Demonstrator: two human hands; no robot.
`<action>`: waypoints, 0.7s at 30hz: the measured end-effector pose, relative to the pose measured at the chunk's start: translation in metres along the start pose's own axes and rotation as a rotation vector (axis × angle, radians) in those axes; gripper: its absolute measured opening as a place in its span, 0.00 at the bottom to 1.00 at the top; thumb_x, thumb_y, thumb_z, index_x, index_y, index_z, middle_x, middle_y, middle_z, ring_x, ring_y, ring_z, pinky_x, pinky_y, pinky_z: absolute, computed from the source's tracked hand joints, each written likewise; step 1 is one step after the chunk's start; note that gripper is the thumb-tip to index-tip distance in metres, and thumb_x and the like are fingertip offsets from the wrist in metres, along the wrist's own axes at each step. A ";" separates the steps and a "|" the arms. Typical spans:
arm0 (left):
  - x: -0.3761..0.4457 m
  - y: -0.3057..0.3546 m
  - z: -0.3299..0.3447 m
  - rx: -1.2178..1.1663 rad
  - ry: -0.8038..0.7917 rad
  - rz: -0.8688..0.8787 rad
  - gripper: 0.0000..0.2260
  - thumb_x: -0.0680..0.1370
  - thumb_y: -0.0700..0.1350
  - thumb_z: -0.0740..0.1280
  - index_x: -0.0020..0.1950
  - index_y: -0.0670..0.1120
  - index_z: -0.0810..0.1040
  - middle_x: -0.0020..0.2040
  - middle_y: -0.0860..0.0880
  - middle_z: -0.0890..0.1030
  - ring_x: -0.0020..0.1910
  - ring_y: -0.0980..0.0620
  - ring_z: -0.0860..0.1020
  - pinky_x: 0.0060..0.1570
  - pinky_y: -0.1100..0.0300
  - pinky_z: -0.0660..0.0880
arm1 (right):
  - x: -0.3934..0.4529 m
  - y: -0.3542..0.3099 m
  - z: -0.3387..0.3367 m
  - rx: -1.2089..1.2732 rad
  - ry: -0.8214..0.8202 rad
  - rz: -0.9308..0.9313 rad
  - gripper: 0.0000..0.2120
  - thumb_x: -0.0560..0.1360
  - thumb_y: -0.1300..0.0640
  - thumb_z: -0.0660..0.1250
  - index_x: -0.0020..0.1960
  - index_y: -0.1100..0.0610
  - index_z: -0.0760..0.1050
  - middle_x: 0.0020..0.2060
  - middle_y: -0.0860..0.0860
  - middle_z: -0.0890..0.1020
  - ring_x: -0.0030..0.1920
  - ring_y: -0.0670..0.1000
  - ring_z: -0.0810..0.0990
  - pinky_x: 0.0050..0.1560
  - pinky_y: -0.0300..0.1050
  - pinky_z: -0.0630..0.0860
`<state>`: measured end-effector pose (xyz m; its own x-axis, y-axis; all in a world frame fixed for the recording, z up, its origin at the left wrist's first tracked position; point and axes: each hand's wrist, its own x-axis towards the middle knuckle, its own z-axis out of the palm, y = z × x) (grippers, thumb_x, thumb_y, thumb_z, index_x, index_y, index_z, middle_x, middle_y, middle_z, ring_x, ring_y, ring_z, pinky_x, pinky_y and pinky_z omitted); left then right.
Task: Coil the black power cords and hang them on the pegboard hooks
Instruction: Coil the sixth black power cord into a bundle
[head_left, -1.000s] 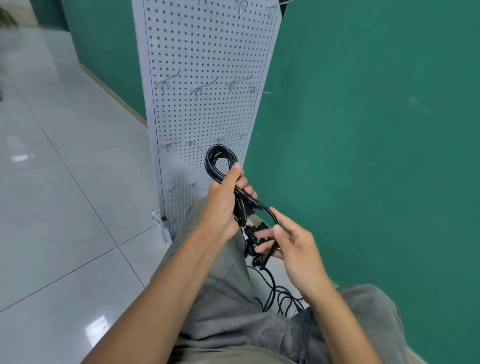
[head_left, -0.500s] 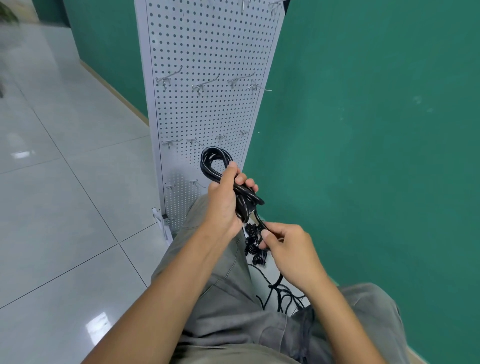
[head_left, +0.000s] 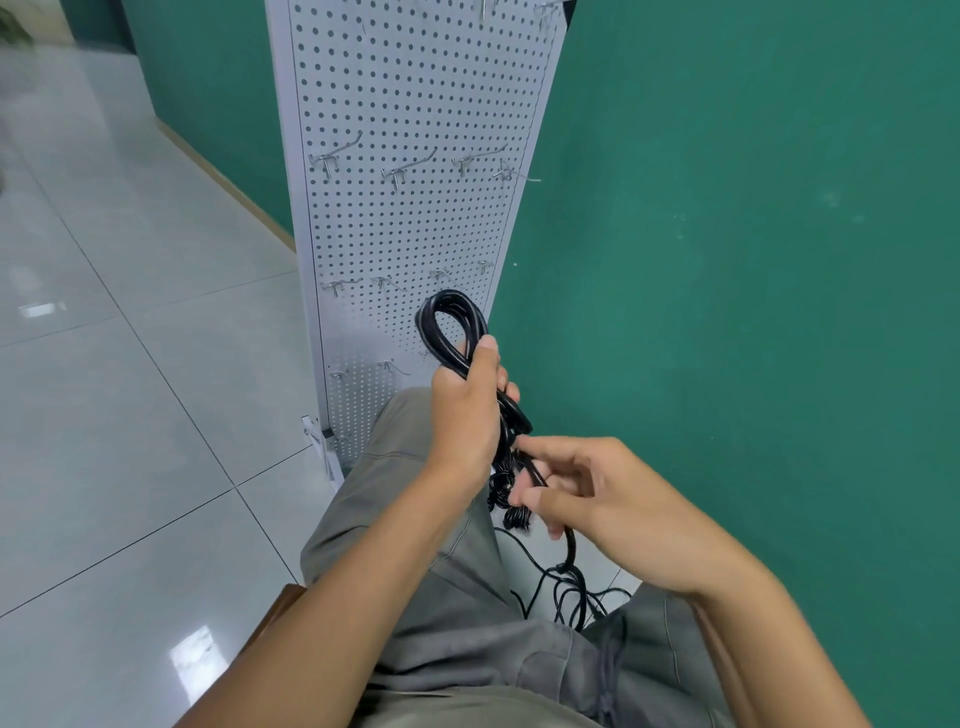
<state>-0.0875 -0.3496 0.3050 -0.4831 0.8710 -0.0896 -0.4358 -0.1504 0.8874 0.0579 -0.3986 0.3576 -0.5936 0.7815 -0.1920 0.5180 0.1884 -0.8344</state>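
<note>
R hand (head_left: 597, 499) moved up nearer coil (head_left: 451, 332), pegboard (head_left: 415, 156) behind.

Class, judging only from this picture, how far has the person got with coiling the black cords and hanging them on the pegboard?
Done: nothing hung; the pegboard hooks in view are bare. In hand: the left hand grips a coiled cord while the right hand pinches its loose tail. Left: finish this coil, hang it, then coil the loose cords on the floor.
</note>
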 end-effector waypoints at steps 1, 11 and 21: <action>-0.001 -0.001 0.001 0.041 -0.037 0.009 0.17 0.85 0.45 0.62 0.36 0.46 0.68 0.27 0.52 0.69 0.27 0.53 0.71 0.31 0.59 0.69 | 0.000 -0.001 -0.003 -0.032 -0.002 -0.014 0.15 0.81 0.63 0.67 0.67 0.59 0.76 0.39 0.44 0.82 0.36 0.45 0.74 0.43 0.37 0.75; -0.008 -0.012 0.000 0.272 -0.463 0.031 0.18 0.86 0.56 0.60 0.40 0.47 0.72 0.31 0.51 0.71 0.31 0.50 0.70 0.34 0.59 0.69 | 0.013 -0.011 -0.039 -0.211 0.270 -0.142 0.14 0.79 0.59 0.70 0.45 0.45 0.67 0.37 0.47 0.87 0.32 0.52 0.73 0.42 0.55 0.74; -0.038 -0.003 0.014 -0.074 -0.790 -0.315 0.24 0.72 0.72 0.55 0.35 0.53 0.75 0.33 0.52 0.67 0.30 0.53 0.72 0.36 0.58 0.66 | 0.013 -0.005 -0.044 -0.229 0.673 -0.131 0.28 0.60 0.49 0.84 0.43 0.52 0.66 0.37 0.49 0.75 0.27 0.46 0.66 0.29 0.36 0.63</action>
<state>-0.0570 -0.3759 0.3124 0.3286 0.9437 0.0388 -0.5225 0.1474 0.8398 0.0748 -0.3626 0.3820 -0.1901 0.9269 0.3235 0.6287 0.3680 -0.6851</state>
